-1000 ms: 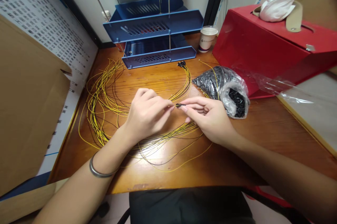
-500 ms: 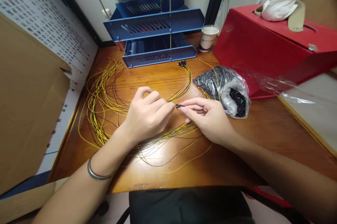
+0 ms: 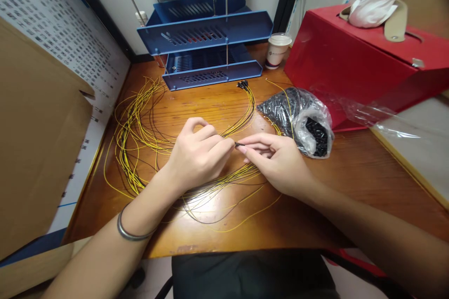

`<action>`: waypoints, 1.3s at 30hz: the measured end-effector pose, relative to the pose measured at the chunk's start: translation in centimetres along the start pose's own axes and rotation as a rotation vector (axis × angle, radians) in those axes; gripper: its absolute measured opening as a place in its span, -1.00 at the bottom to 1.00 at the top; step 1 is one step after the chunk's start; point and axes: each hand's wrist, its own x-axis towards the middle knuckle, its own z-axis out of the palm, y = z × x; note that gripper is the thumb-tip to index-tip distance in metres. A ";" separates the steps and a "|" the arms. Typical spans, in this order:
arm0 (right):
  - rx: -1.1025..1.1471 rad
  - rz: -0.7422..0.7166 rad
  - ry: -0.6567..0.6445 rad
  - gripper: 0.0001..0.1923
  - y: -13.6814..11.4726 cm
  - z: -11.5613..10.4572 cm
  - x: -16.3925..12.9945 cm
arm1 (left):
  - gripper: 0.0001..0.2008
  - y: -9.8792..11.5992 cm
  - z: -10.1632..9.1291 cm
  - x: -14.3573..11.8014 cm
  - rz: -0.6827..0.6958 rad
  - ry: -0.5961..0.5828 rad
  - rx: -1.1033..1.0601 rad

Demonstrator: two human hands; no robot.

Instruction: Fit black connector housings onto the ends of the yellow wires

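Note:
My right hand (image 3: pixel 280 158) pinches a small black connector (image 3: pixel 240 144) between thumb and forefinger. Up against the connector's left end, my left hand (image 3: pixel 199 154) is closed, knuckles up; its fingers hide what they hold. Beneath and around both hands lies a loose bundle of thin yellow and black wires (image 3: pixel 131 149), looped to the left. Beyond the hands, several wire ends (image 3: pixel 243 84) carry black connectors, gathered together. Right of my right hand rests a clear plastic bag (image 3: pixel 280 105) of small black parts, its mouth folded open.
A blue tiered tray rack (image 3: pixel 210 34) stands at the back of the wooden table (image 3: pixel 315 224). Beside it is a paper cup (image 3: pixel 277 51). A red box (image 3: pixel 351 65) with a tissue on top takes up the right, and a cardboard sheet (image 3: pixel 38 140) the left.
My left hand has shifted slightly right, toward the right fingertips. Less of the black connector shows between the hands now. The wires and bag lie as before.

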 end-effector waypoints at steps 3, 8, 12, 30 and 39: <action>0.002 0.000 0.004 -0.83 0.0 0.1 0.0 | -0.90 0.0 0.0 0.0 -0.010 0.001 -0.020; -0.011 -0.010 0.017 -0.83 0.0 0.1 0.0 | -0.93 -0.1 0.2 -0.1 -0.060 0.014 -0.105; -0.024 -0.047 0.038 -0.82 0.0 0.0 -0.1 | -0.93 0.1 0.3 -0.1 -0.155 0.047 -0.225; -0.090 -0.084 0.108 -0.80 0.1 0.0 -0.5 | -0.81 0.8 0.4 0.0 -0.388 0.002 -0.281; -0.057 -0.086 0.131 -0.82 0.2 0.1 -0.4 | -0.84 0.9 0.2 0.0 -0.376 -0.068 -0.365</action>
